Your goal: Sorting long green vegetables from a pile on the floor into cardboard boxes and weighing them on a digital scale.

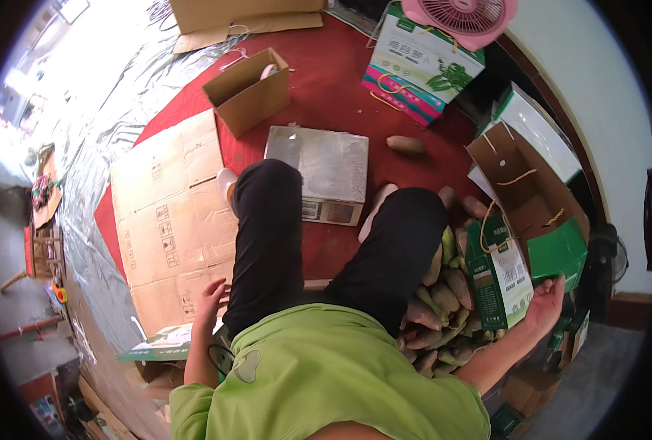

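Located the right hand (546,302) at the near right edge of an open green-and-white box (507,275), fingertips against the box beside its green flap (557,257). Could not tell from this angle how firmly closed on that edge. Recorded the box on the right, brown inside, with cord handles, next to a pile of root vegetables (454,290) by the right leg (406,235).

Located the left hand (212,299) on the left, just beside the left thigh and near a flattened cardboard sheet (172,220), with fingers slightly bent. Could not tell whether wide, narrow or holding anything.

Observed a silver-topped box (318,165) ahead, between the feet, on a red mat (333,88). Noted a single root vegetable (405,144) to its right, well apart from the pile. Found a small open brown box (249,92) farther away on the left. Sighted a pink fan (465,18) at the far right, next to a printed carton (421,62) with a leafy green picture. Listed also a green-and-white panel (164,343) at near left, below the left hand.
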